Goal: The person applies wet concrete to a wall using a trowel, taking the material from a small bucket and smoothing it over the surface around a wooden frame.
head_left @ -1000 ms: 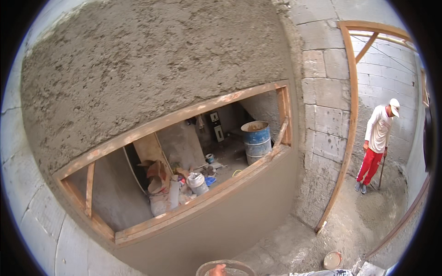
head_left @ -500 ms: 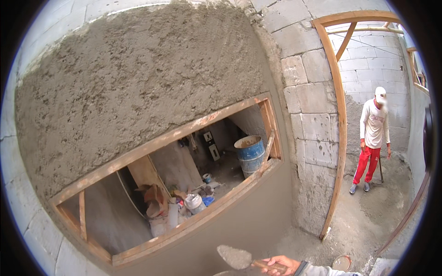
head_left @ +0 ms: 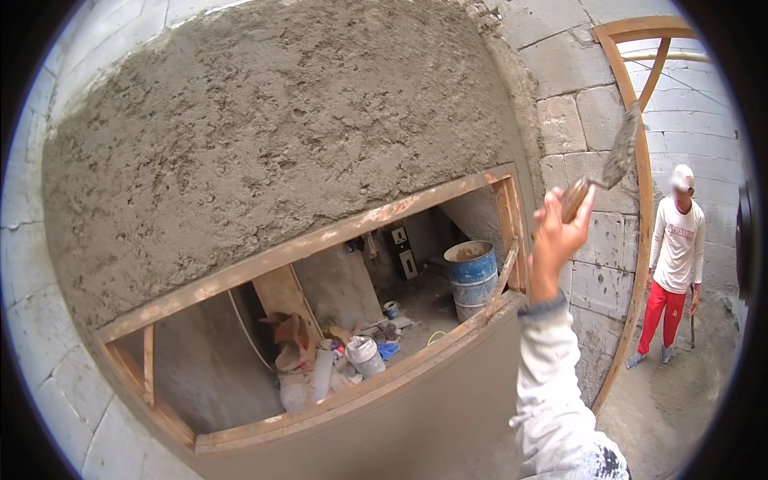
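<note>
My right hand point(head_left: 558, 240) is raised near the right end of the window opening, closed around the wooden handle of a trowel point(head_left: 622, 148). The trowel's grey, mortar-smeared blade points up and to the right, in front of the block wall and the door frame. To the left spreads a wall coat of rough wet mortar point(head_left: 272, 120), pitted and uneven. Below it a wooden window frame point(head_left: 320, 256) runs slantwise across the view. My left hand is out of the picture.
Through the opening stand a blue drum point(head_left: 472, 276), a white bucket point(head_left: 365, 356) and scattered rubble. Bare grey blocks point(head_left: 596, 248) lie between the window and a wooden door frame point(head_left: 640, 304). Beyond that, a person in red trousers point(head_left: 678, 240) stands on the rough floor.
My right hand has swung up from the lower edge, lifting the trowel. The trowel's load of mortar no longer shows as a heap. The view has shifted slightly, and the person beyond has turned.
</note>
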Motion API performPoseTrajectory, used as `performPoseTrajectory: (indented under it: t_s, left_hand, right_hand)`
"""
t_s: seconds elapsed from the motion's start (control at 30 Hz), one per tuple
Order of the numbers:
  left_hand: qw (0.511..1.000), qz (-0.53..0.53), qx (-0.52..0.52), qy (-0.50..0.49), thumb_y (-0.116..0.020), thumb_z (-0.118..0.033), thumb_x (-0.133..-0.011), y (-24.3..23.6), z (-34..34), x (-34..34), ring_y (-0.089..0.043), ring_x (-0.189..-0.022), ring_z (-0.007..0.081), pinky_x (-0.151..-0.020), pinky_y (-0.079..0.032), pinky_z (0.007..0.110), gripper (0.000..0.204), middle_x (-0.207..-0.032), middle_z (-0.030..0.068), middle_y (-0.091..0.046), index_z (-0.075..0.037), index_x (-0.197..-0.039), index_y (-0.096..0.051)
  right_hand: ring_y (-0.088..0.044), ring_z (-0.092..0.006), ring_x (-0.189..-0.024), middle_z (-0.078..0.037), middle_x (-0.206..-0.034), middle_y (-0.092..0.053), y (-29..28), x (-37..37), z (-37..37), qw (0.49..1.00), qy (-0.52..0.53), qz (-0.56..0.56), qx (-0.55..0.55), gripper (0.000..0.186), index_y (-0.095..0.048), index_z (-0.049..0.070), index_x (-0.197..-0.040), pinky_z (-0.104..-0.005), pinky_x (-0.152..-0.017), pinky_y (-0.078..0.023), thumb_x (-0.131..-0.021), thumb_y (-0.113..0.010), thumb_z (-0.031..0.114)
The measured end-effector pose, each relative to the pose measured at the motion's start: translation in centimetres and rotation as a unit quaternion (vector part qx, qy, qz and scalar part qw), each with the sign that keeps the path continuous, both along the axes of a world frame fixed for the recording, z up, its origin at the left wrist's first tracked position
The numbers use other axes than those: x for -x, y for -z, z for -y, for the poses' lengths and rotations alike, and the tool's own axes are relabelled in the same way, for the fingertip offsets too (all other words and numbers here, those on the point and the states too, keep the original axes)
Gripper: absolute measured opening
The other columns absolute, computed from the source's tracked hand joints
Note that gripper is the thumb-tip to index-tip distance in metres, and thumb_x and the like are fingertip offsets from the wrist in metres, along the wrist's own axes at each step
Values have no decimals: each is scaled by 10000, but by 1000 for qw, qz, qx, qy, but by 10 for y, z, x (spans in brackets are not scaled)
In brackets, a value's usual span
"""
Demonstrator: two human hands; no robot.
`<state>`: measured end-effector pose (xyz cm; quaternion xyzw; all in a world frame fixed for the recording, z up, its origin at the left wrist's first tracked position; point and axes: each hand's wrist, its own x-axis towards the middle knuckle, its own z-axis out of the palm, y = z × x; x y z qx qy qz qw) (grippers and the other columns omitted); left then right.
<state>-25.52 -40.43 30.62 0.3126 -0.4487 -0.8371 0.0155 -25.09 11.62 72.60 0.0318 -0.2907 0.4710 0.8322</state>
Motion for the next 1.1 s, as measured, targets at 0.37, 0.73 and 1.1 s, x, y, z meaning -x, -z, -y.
performPoseTrajectory:
  t_s: [0.37,0.73,1.1]
  left_hand:
    - [999,29,-28,7,-595,-369,-696,-33,72,-25,-188,-359,127,-328,-152,291,412,-434,-43,-218,-223,-521,-253]
    - [945,27,81,317,-526,-262,-784,-53,63,-45,-176,-361,66,-339,-133,241,331,-457,-68,-206,-205,-561,-287]
    - [925,0,30,379,-529,-303,-762,-81,81,-34,-191,-360,75,-351,-158,250,348,-446,-59,-222,-200,-534,-288]
  right_hand:
    - [-417,-251,-1229,-184,-1356,-407,63,130,112,799,-303,388,-345,664,-299,-15,-1362,-331,-1016,-334,-772,-571,116]
    - [-538,-139,-525,-46,-648,-567,433,-67,408,54,-519,819,-238,189,-595,47,-863,-288,-416,-417,-811,-521,214]
    - [-490,-69,-515,-9,-788,-548,455,-135,396,149,-776,604,103,353,-449,108,-1228,-196,-385,-409,-892,-513,200]
